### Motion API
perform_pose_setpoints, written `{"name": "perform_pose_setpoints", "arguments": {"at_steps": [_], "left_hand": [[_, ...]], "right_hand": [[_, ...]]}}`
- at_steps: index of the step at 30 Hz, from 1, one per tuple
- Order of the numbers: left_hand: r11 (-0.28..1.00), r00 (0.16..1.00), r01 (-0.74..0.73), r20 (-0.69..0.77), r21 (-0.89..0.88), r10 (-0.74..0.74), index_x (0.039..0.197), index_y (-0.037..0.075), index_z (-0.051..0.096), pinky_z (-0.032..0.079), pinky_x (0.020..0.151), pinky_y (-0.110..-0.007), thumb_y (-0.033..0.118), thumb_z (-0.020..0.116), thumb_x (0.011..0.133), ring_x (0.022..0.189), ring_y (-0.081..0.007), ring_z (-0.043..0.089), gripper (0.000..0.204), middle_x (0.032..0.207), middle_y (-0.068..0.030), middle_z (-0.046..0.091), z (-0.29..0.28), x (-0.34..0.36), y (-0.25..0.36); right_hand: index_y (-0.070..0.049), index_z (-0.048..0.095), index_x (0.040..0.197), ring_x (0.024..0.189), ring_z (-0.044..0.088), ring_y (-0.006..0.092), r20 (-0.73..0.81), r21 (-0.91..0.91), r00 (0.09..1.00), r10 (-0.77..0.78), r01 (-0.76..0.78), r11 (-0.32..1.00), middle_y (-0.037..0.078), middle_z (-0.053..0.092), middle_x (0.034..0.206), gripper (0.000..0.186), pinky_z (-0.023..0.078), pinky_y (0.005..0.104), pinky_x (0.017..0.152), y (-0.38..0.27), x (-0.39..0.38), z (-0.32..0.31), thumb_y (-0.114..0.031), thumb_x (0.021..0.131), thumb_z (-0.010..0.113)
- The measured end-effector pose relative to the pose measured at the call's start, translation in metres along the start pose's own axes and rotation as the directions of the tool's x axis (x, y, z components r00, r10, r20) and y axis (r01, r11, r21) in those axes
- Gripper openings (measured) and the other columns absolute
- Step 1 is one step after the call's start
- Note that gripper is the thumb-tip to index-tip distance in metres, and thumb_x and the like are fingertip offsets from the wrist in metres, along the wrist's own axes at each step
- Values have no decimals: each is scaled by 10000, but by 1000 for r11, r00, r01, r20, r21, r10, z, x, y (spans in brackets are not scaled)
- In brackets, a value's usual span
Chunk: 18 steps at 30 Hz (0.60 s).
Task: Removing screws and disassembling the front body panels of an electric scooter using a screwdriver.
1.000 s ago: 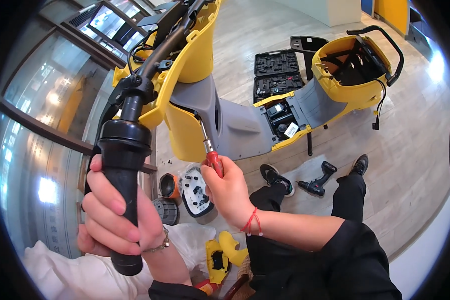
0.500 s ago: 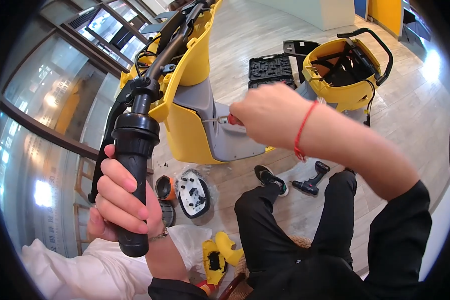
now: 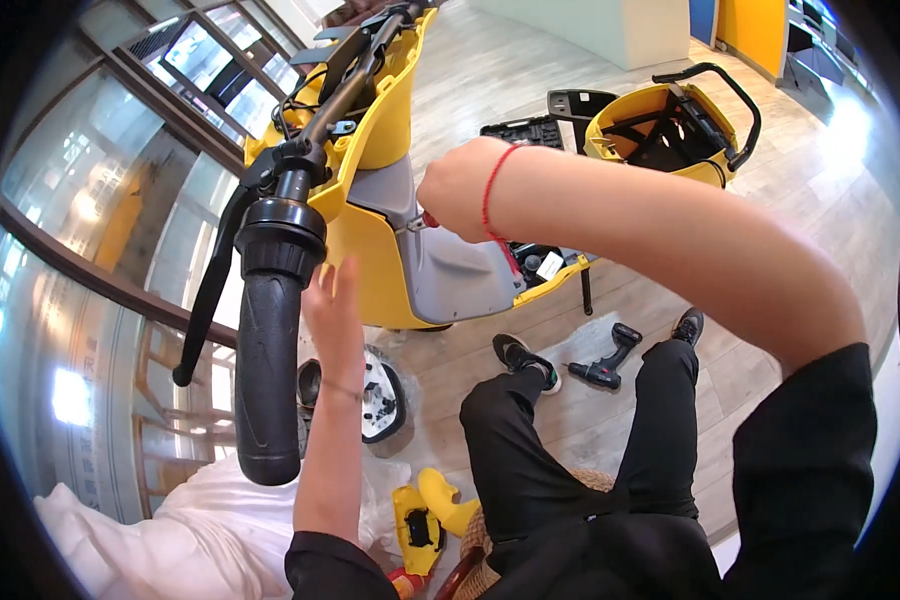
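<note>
In front of me stands a yellow and grey scooter body point(image 3: 370, 265) with a black handlebar. My right hand point(image 3: 465, 190) is closed round a red-handled tool with a silver metal end point(image 3: 411, 225); its exact kind is partly hidden by the fingers. That metal end is at the seam between the yellow shell and the grey panel. My left hand point(image 3: 332, 305) is off the black handlebar grip point(image 3: 268, 375), its visible fingers stretched upward and apart beside the yellow shell. Part of that hand is behind the grip. A black brake lever point(image 3: 210, 285) juts down left of the grip.
A cordless drill point(image 3: 608, 358) lies on the floor by my feet. Farther off are a yellow rear body part point(image 3: 615, 130) with a black rail and a black tool case point(image 3: 520, 131). Yellow shell pieces point(image 3: 417, 525) and white sheeting point(image 3: 185, 530) lie at lower left.
My left hand has let go of the handlebar grip and moved up and right toward the yellow shell. My right hand, with the tool, has moved left, closer to the seam.
</note>
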<state>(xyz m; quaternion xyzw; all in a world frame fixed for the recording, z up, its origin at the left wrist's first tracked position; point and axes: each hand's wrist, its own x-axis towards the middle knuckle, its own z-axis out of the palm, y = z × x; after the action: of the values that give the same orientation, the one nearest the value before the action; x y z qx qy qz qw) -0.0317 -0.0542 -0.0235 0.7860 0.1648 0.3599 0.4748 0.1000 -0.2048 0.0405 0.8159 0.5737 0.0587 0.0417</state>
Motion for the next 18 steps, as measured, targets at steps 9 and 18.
{"name": "perform_pose_setpoints", "arguments": {"at_steps": [9,18], "left_hand": [[891,931,-330,267,312,251,1401,-14,207,244,1083,-387,304,723,758,1304,-313,311,883,1390,-213,306,21,64,-14],[873,875,-389,414,293,251,1416,-33,158,195,1105,-378,245,732,722,1332,-302,258,943,1412,-214,260,10,66,-10]], "right_hand": [[-70,700,914,858,670,261,85,27,995,58,-61,998,123,682,947,201,529,362,682,-7,19,-1,-195,807,585],[31,644,916,892,647,339,100,921,887,451,-253,295,231,653,938,252,509,416,782,-63,34,87,-152,795,520]]}}
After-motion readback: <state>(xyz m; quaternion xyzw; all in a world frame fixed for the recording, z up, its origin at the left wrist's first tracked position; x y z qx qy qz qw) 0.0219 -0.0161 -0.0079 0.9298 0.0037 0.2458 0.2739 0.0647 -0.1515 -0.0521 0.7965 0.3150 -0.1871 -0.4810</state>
